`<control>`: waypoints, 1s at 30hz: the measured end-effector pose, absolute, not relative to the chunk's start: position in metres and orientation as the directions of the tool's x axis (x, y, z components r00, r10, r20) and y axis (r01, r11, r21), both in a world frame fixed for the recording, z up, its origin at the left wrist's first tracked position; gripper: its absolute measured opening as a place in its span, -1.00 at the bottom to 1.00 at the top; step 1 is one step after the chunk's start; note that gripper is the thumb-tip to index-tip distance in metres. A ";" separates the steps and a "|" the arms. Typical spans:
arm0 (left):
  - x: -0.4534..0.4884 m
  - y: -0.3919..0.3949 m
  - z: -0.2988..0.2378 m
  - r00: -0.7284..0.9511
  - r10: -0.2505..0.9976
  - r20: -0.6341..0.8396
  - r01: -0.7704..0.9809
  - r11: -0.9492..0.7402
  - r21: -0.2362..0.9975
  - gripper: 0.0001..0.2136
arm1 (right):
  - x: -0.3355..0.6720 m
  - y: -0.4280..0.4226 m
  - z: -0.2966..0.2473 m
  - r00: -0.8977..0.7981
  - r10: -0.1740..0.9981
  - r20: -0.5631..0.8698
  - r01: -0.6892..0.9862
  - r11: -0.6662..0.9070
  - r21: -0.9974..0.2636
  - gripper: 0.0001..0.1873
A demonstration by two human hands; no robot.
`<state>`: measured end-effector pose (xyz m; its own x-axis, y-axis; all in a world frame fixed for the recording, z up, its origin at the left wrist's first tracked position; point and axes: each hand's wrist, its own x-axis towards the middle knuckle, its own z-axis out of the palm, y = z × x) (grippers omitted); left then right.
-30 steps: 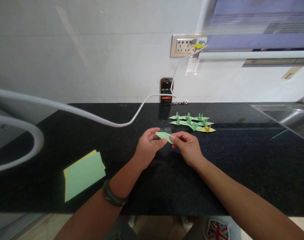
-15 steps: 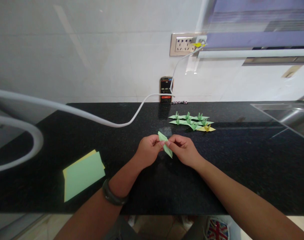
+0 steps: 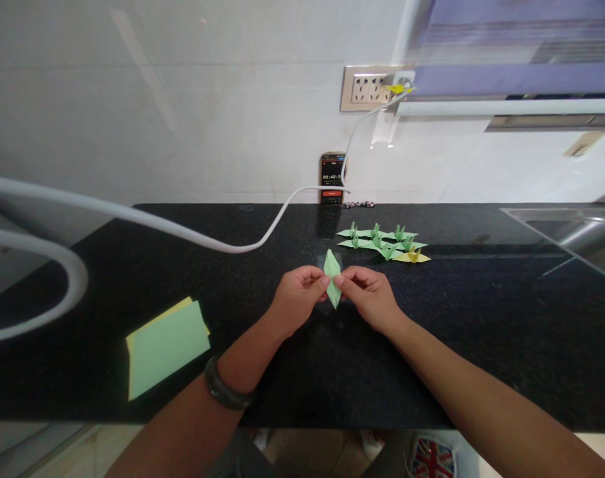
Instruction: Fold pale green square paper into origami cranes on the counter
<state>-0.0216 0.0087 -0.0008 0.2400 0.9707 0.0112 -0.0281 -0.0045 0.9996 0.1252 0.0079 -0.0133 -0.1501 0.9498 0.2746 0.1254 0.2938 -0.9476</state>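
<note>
A light green folded paper (image 3: 332, 273), narrow and diamond-shaped, is held just above the black countertop with its long axis pointing away from me. My left hand (image 3: 298, 299) pinches its left edge between thumb and fingers. On the opposite edge, my right hand (image 3: 369, 297) grips it the same way, thumb on top. Behind the hands, to the right, several green paper cranes (image 3: 377, 242) stand in rows, with a yellow paper crane (image 3: 412, 257) at the near right end. The fingertips beneath the paper are partly hidden.
Green and yellow paper sheets (image 3: 168, 352) lie stacked at the left on the countertop (image 3: 302, 385). A phone (image 3: 332, 178) showing a timer leans on the wall. Its white cable (image 3: 233, 249) loops across the left side from the socket (image 3: 367, 88). A sink (image 3: 581, 232) is at the right.
The folded paper has turned from a slant to nearly straight away from me, its far tip shifting right. Both hands still pinch its sides and have barely moved.
</note>
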 end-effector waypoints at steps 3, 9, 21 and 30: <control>-0.022 0.009 -0.006 0.269 0.962 0.045 0.020 -0.052 0.998 -0.84 | 0.124 0.007 -0.013 -0.161 0.954 0.251 0.066 0.264 -0.962 -0.83; -0.023 0.009 -0.009 0.268 0.957 0.107 0.117 -0.143 0.983 -0.83 | 0.125 0.006 -0.014 -0.172 0.951 0.256 0.102 0.275 -0.956 -0.81; -0.021 0.009 -0.014 0.279 0.960 0.029 0.129 -0.067 0.989 -0.81 | 0.121 0.009 -0.016 0.007 0.947 0.320 -0.031 0.320 -0.947 -0.81; -0.022 0.012 -0.019 0.289 0.953 0.095 0.224 -0.164 0.961 -0.82 | 0.122 0.011 -0.017 -0.027 0.954 0.299 -0.053 0.297 -0.953 -0.85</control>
<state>-0.0217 0.0121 -0.0187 0.2885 0.9527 0.0951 0.2237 -0.1636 0.9608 0.1225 0.0112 -0.0170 -0.0267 0.9539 0.2988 -0.0530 0.2971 -0.9534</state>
